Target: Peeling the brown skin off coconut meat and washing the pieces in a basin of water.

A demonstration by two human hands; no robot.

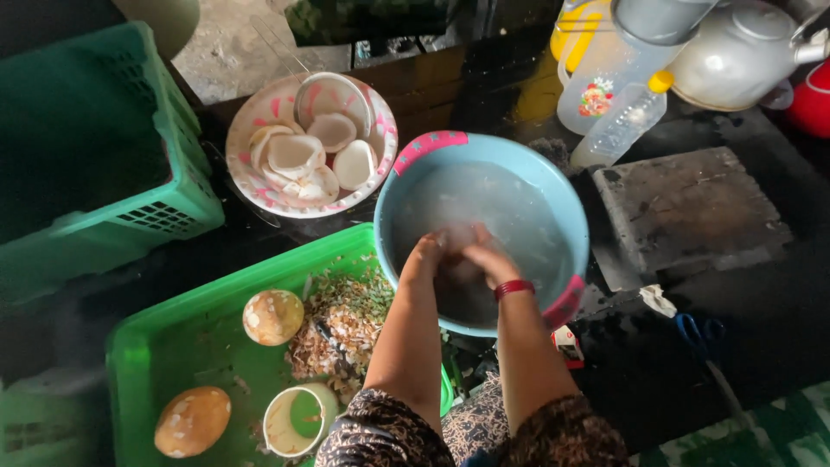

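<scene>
Both my hands are down in a light blue basin (562,195) of cloudy water. My left hand (426,253) and my right hand (484,252) meet around a pale round thing (458,236) under the surface; it is blurred and I cannot tell what it is. A red band (513,288) circles my right wrist. To the left, a pink-patterned white bowl (251,186) holds several peeled white coconut pieces (296,156).
A bright green tray (164,342) in front holds two brown peeled coconuts (272,316), a coconut half shell (294,421) and a heap of shavings (341,324). A green crate (164,212) stands far left. Plastic jugs (605,78), a kettle (743,52) and blue-handled scissors (702,333) lie right.
</scene>
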